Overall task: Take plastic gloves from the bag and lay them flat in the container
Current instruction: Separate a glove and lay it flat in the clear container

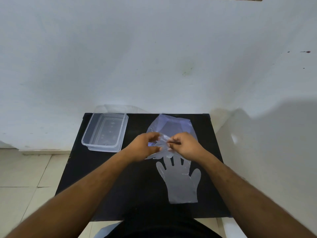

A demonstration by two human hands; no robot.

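A clear plastic bag (171, 126) lies at the back right of the black table (137, 186). My left hand (144, 146) and my right hand (185, 146) both pinch the crumpled near end of the bag, where thin plastic bunches between my fingers. One clear plastic glove (180, 182) lies flat on the table just in front of my right hand, fingers pointing away from me. The clear rectangular container (87, 134) stands at the back left with nothing visible inside.
A white wall rises right behind the table. Tiled floor shows to the left, and a white chair edge (229, 227) sits at the lower right. The container rests on what looks like its lid.
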